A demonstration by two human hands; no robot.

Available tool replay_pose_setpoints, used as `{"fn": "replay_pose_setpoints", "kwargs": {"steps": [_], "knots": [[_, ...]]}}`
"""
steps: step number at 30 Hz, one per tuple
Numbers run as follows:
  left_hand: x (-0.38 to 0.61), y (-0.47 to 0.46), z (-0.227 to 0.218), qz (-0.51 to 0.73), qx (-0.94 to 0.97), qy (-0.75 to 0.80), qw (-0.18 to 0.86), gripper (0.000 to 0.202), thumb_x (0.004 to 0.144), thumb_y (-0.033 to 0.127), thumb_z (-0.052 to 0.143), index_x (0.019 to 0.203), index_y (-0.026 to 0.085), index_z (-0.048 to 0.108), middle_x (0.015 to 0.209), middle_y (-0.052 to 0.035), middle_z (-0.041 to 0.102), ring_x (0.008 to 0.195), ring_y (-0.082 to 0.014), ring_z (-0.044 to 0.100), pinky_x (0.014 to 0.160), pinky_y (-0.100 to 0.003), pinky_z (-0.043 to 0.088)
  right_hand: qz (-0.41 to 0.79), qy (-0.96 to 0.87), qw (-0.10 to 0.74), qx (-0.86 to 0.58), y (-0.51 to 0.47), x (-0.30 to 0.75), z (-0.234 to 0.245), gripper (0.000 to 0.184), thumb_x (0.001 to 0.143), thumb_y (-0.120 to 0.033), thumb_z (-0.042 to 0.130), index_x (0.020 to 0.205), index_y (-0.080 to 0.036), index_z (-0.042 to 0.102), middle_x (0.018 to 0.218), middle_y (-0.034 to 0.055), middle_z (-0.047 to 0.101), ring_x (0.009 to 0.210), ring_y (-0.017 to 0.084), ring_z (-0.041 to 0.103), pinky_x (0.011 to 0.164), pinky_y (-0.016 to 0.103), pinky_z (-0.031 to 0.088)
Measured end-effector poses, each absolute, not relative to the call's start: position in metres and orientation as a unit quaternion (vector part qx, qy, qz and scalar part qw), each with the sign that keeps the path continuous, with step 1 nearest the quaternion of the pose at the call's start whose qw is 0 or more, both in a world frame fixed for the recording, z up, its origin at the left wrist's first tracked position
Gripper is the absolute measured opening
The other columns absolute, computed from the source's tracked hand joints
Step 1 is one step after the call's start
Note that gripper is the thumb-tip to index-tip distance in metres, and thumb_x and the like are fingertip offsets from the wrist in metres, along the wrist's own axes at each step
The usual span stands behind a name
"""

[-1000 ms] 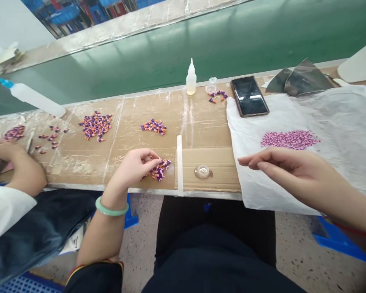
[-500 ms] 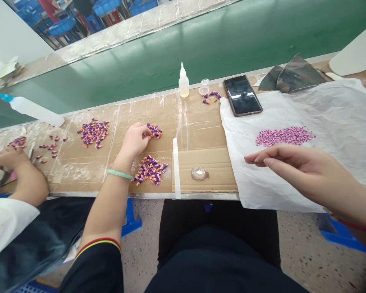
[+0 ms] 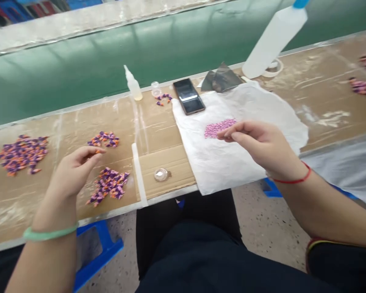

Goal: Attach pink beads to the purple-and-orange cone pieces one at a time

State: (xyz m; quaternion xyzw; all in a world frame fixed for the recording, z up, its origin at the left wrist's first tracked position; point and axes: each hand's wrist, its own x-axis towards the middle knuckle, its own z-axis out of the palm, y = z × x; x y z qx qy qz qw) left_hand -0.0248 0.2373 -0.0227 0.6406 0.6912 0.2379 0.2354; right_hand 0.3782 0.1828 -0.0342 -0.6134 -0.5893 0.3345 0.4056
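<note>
My left hand (image 3: 75, 171) hovers over the cardboard-covered bench (image 3: 64, 134), fingertips pinched on a small orange piece. It sits between a near pile of purple and orange pieces (image 3: 108, 185) and a smaller pile farther back (image 3: 103, 139). My right hand (image 3: 259, 144) is held over a white sheet (image 3: 219, 162), fingers drawn together beside a heap of pink pieces (image 3: 219, 127); I cannot make out anything between them. A green bangle circles my left wrist and a red cord my right.
A large pile of purple and orange pieces (image 3: 21, 152) lies at the left. A small clear dish (image 3: 161, 175), a white strip (image 3: 138, 173), a glue bottle (image 3: 133, 84), a phone (image 3: 188, 96) and a big white squeeze bottle (image 3: 273, 38) stand about. More pieces (image 3: 364, 87) lie far right.
The view has swung to the right, so the neighbour at the left is out of sight. My left hand drew back from the far small pile with a piece pinched in it.
</note>
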Motion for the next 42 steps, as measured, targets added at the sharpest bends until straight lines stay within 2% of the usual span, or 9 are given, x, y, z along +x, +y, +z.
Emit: {"fn": "replay_pose_setpoints", "kwargs": {"steps": [2,7,13,17,24,30,36,39,42], "knots": [[-0.019,0.233,-0.021,0.285,0.646,0.661,0.254,0.001,0.076,0.024,0.070,0.076,0.024,0.071,0.084,0.0024,0.068,0.087,-0.0204,0.061,0.083,-0.032,0.045,0.294,-0.615,0.386,-0.621,0.189,0.388,-0.041,0.014,0.088,-0.028,0.057,0.086,-0.021,0.070,0.096,0.0062,0.076,0.098,0.024,0.070,0.091,0.045,0.055],[-0.005,0.214,-0.028,0.350,0.577,0.675,0.299,0.007,0.070,0.021,0.081,0.072,0.026,0.077,0.067,0.0034,0.068,0.069,-0.0169,0.057,0.065,-0.029,0.042,0.141,-0.759,0.277,-0.572,0.210,0.399,-0.068,0.015,0.086,-0.018,0.056,0.082,-0.021,0.070,0.092,0.0086,0.068,0.094,0.025,0.061,0.091,0.046,0.049],[0.012,0.187,-0.034,0.330,0.549,0.627,0.444,0.014,0.074,0.034,0.080,0.078,0.023,0.072,0.063,0.0019,0.064,0.054,-0.0137,0.053,0.048,-0.025,0.043,0.078,-0.815,0.225,-0.528,0.232,0.392,-0.090,0.015,0.085,-0.014,0.058,0.082,-0.019,0.072,0.090,0.0097,0.065,0.089,0.025,0.051,0.086,0.043,0.044],[0.021,0.170,-0.038,0.338,0.546,0.590,0.490,0.024,0.077,0.041,0.078,0.074,0.019,0.069,0.058,0.0020,0.057,0.050,-0.0108,0.050,0.047,-0.022,0.042,0.067,-0.828,0.213,-0.515,0.242,0.391,-0.092,0.013,0.085,-0.015,0.060,0.077,-0.018,0.069,0.087,0.0099,0.064,0.088,0.025,0.047,0.081,0.041,0.041],[0.032,0.143,-0.036,0.355,0.555,0.550,0.513,0.023,0.084,0.041,0.074,0.076,0.020,0.068,0.056,0.0022,0.055,0.046,-0.0098,0.048,0.044,-0.020,0.040,0.054,-0.845,0.163,-0.507,0.249,0.391,-0.091,0.016,0.086,-0.015,0.057,0.072,-0.018,0.066,0.085,0.0100,0.064,0.086,0.025,0.046,0.076,0.038,0.039],[0.042,0.133,-0.039,0.356,0.602,0.503,0.508,0.012,0.089,0.028,0.069,0.078,0.022,0.070,0.062,0.0018,0.061,0.047,-0.0083,0.054,0.045,-0.016,0.043,0.035,-0.854,0.124,-0.503,0.250,0.386,-0.090,0.019,0.087,-0.015,0.053,0.073,-0.016,0.066,0.084,0.0122,0.064,0.085,0.026,0.046,0.079,0.041,0.040],[0.058,0.130,-0.041,0.365,0.646,0.453,0.494,0.013,0.089,0.016,0.065,0.080,0.022,0.072,0.065,0.0022,0.065,0.048,-0.0078,0.055,0.045,-0.016,0.043,0.007,-0.860,0.091,-0.502,0.246,0.379,-0.092,0.021,0.088,-0.012,0.047,0.075,-0.016,0.063,0.087,0.0160,0.061,0.085,0.028,0.045,0.081,0.045,0.040],[0.077,0.132,-0.043,0.379,0.652,0.453,0.476,0.013,0.088,0.015,0.064,0.080,0.021,0.073,0.064,0.0020,0.065,0.049,-0.0079,0.054,0.048,-0.018,0.043,0.005,-0.865,0.097,-0.493,0.234,0.373,-0.084,0.019,0.090,-0.012,0.046,0.078,-0.017,0.060,0.088,0.0153,0.060,0.087,0.029,0.046,0.083,0.045,0.041],[0.103,0.136,-0.044,0.384,0.649,0.458,0.471,0.015,0.088,0.016,0.062,0.076,0.018,0.071,0.062,0.0011,0.065,0.049,-0.0083,0.053,0.048,-0.019,0.043,0.028,-0.880,0.154,-0.448,0.213,0.361,-0.067,0.017,0.093,-0.012,0.044,0.082,-0.019,0.055,0.091,0.0123,0.059,0.090,0.027,0.048,0.084,0.043,0.042]]}}
